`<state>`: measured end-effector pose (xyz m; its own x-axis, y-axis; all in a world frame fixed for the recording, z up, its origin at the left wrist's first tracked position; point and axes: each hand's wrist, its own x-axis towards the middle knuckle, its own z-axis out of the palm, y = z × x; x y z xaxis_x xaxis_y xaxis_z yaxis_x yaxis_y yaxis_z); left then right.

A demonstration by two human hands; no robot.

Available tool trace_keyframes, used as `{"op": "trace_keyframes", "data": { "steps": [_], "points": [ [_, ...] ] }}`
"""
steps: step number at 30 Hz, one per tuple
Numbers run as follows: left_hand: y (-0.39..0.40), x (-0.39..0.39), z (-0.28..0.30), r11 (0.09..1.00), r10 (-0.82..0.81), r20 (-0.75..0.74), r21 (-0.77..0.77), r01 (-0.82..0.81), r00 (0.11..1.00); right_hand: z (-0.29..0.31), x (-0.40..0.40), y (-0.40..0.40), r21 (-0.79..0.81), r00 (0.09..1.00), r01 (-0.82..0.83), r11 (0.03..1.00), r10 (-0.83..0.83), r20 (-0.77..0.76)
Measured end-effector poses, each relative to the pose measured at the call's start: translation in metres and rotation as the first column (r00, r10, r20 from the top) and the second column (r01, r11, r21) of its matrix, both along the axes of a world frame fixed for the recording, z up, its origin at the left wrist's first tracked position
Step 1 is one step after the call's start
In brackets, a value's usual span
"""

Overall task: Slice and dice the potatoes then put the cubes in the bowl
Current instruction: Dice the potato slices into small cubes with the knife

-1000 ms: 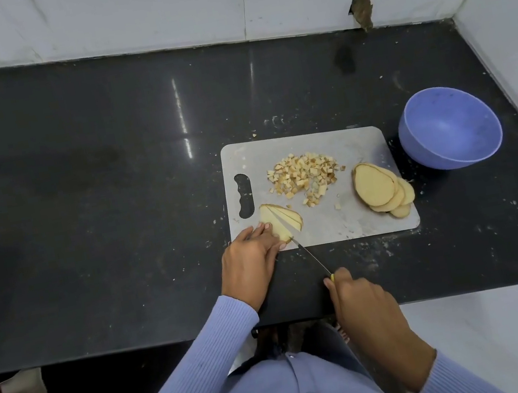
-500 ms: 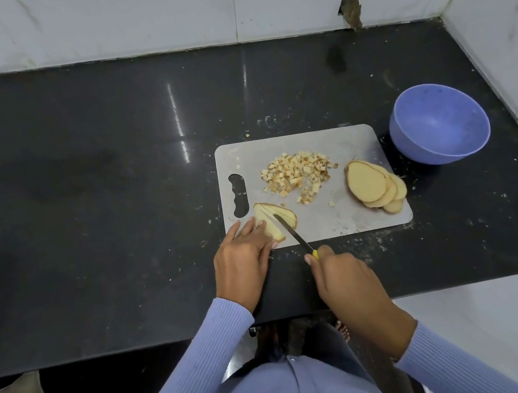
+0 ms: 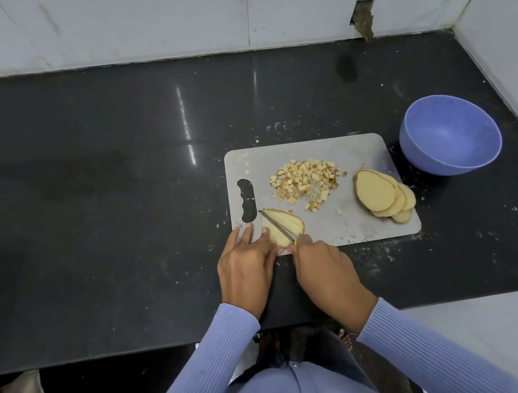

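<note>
— What has changed since a second ago?

— From my screen, the right hand has pushed forward from the tabletop's near edge to the board's front edge, and the knife has moved in with it, so the blade now lies across the potato slices at the board's near left corner.

— How are the hands set?

— The right hand is curled around the knife's handle, of which I see only a bit of yellow at the fingers. The left hand lies fairly flat, fingers stretched out, fingertips pressing on the left end of those slices, beside the blade.

— And the rest of the potato?

— A heap of cubes sits mid-board on the grey cutting board. A fanned stack of uncut slices rests near the board's right edge. The purple bowl stands on the dark tabletop just right of the board, and I see no cubes in it.
</note>
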<state>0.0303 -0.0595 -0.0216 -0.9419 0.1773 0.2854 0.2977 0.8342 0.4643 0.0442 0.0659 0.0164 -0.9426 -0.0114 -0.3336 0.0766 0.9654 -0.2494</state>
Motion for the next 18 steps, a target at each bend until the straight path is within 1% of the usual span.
{"op": "trace_keyframes", "data": {
  "steps": [3, 9, 14, 18],
  "points": [
    [0.003, 0.000, 0.008, 0.996, 0.021, 0.001, -0.082, -0.021, 1.000, -0.004, 0.005, 0.001, 0.017, 1.000, -0.006, 1.000, 0.007, -0.002],
    [0.004, -0.003, 0.007, 0.980, 0.044, -0.017, -0.191, -0.046, 0.999, -0.006, 0.020, 0.009, 0.052, 0.999, -0.012, 0.999, 0.010, 0.036],
    [0.004, -0.004, 0.009, 0.979, 0.019, -0.004, -0.204, -0.020, 1.000, -0.006, 0.043, 0.024, 0.101, 0.996, -0.027, 0.994, 0.018, 0.086],
    [0.001, -0.005, 0.007, 0.981, 0.007, 0.005, -0.196, -0.005, 1.000, -0.003, 0.060, 0.034, 0.095, 0.994, -0.001, 0.996, -0.010, 0.110]
  ]
}}
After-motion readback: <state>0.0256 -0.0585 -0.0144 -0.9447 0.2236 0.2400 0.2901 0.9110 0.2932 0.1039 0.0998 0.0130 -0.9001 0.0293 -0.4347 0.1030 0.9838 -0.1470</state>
